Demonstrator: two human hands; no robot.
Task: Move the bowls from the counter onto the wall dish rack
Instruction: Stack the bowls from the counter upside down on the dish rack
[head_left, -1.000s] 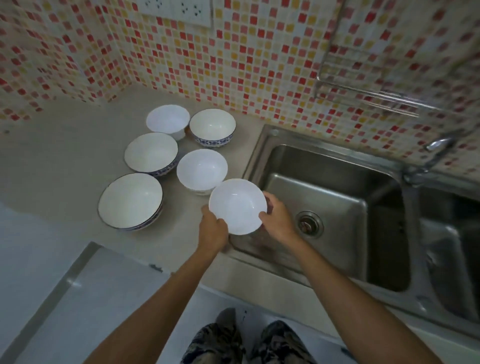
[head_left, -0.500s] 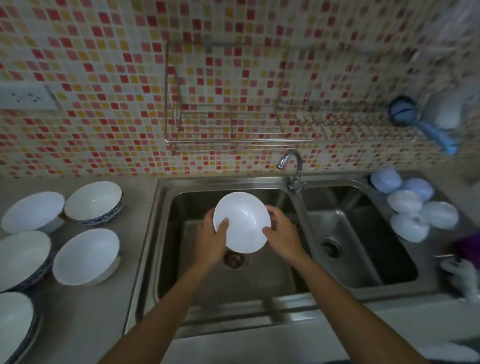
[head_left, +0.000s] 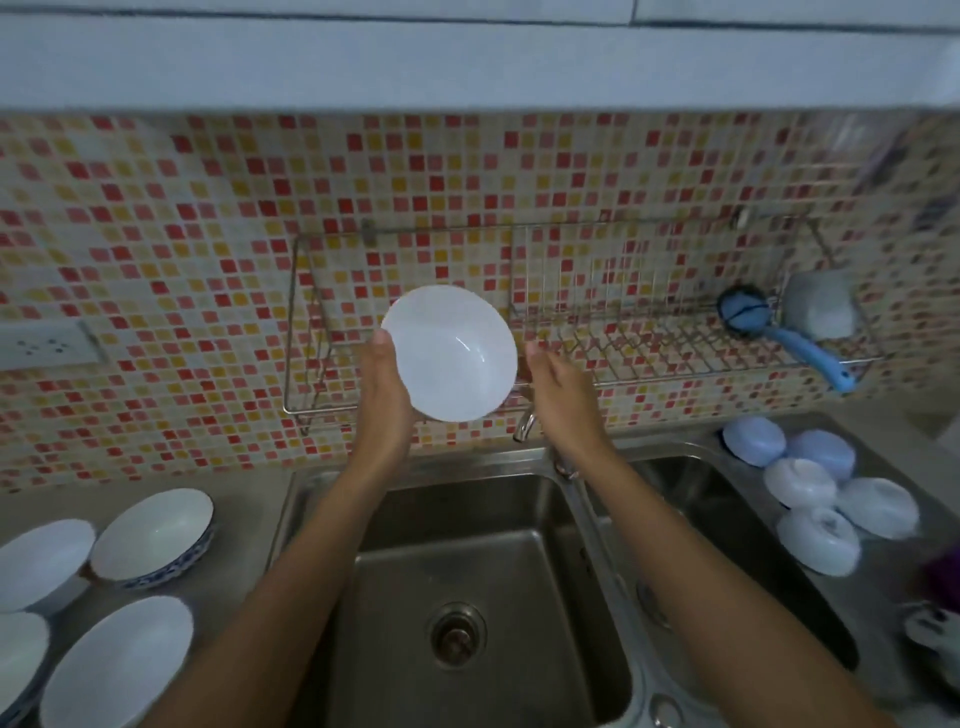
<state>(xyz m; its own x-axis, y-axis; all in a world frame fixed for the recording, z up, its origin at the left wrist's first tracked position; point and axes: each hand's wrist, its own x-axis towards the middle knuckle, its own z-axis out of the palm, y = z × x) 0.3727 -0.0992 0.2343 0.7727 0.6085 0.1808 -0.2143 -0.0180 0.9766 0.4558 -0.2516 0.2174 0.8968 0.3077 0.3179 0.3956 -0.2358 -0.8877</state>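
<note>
White bowl mid-frame, before wall rack. Left hand grips rim; right hand loose, fingers relaxed, off bowl. Advice: lift over front rail, tilt, seat gently.

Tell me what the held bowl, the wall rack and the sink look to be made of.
White bowl: smooth and glossy with a bright highlight inside; likely glazed ceramic, possibly melamine.
Wall dish rack: thin shiny silver wire, seemingly chromed or stainless steel.
Sink: grey brushed metal with soft reflections, probably stainless steel.
</note>
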